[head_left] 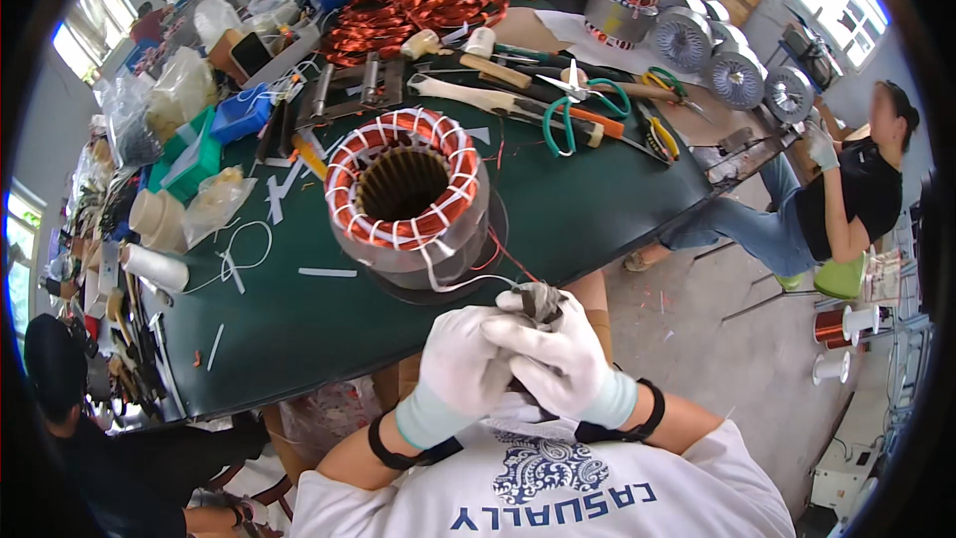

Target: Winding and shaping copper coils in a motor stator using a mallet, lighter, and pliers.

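Note:
My left hand (pixel 463 364) and my right hand (pixel 563 354), both in white gloves, are closed together at the table's near edge. A white lacing cord (pixel 468 286) runs from the stator into the pinched fingertips. A crumpled dark grey patch (pixel 541 303) shows at those fingertips; I cannot tell whether it is soiled glove or a separate piece. Beyond my hands a motor stator (pixel 403 189) stands upright, its red copper winding ring wrapped with white cord. Thin red lead wires (pixel 508 254) trail from its right side toward my hands.
On the green table (pixel 269 324) lie scissors (pixel 576 100), a mallet (pixel 478 98), copper coils (pixel 418 15) and white strips (pixel 327 272). A white cord spool (pixel 154 267) and a green bin (pixel 187 154) stand left. One person (pixel 846 189) sits right, another (pixel 75 428) lower left.

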`<state>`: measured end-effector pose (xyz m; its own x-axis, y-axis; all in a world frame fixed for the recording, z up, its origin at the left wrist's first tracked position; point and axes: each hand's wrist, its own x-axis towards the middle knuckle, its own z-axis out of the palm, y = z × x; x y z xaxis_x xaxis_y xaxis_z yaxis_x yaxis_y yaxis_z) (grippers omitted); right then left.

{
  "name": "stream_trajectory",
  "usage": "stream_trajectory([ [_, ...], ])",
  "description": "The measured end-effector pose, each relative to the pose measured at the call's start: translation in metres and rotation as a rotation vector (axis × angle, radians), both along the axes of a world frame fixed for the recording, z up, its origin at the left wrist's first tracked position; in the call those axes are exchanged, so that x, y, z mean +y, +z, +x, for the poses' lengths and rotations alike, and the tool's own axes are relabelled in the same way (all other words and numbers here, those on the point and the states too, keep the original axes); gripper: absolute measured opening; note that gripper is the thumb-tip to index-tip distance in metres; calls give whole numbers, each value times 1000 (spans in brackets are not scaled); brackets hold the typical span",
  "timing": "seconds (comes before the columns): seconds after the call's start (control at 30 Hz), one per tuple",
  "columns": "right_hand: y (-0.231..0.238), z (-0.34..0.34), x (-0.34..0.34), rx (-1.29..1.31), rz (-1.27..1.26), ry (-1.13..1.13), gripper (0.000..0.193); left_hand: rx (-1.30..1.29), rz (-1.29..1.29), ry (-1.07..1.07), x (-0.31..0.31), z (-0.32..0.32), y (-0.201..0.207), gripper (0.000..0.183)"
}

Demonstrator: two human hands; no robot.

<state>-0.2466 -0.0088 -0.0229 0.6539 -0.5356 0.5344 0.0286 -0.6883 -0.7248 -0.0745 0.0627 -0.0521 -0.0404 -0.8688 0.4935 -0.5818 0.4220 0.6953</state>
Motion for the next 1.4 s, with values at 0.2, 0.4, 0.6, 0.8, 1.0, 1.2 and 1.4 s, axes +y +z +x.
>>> stream_trajectory([
  [0.2,7,-53,-126,-48,125,-450,33,2,84,159,40,35,9,30],
  [0.4,3,-17,-275,1028,-362,-696,98,27,22,302,57,49,-1,32],
  [0.6,-9,11,-314,918,101,-411,106,-113,-146,390,56,66,36,26],
  [0.8,-6,-3,-330,732,-339,-254,64,-356,-413,459,-18,72,70,31],
  [1.0,62,11,-259,215,447,-150,62,-77,-484,388,-45,82,47,23],
  [1.2,121,-12,-141,454,1054,193,54,22,-544,427,-22,90,38,25],
  [1.4,119,9,-123,1016,312,448,50,12,-236,656,8,59,19,27],
])
